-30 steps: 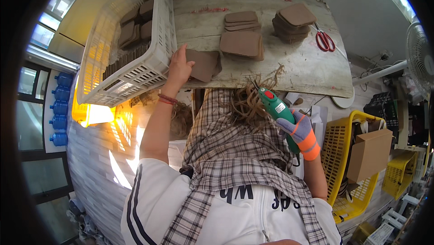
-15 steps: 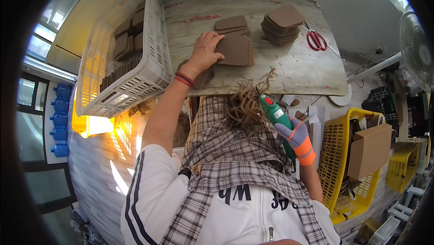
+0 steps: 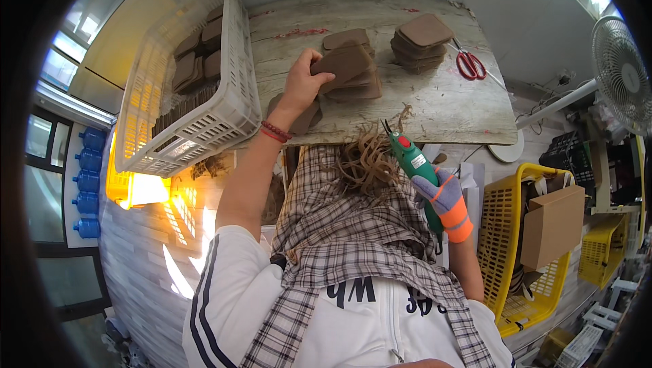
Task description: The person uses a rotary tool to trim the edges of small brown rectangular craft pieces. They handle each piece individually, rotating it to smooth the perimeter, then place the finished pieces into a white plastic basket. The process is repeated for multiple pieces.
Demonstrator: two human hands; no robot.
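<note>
Table (image 3: 441,106) lies far, crate (image 3: 216,122) along its left, likely for easy reach. We see the cutter (image 3: 411,158) in the closed grip of the gloved right hand (image 3: 445,199), tip (image 3: 387,127) pointing far, presumably kept off us. Over the middle stack (image 3: 360,89), the left hand (image 3: 303,87), nearly closed, pinches one tilted piece (image 3: 341,64); contact below unclear.
</note>
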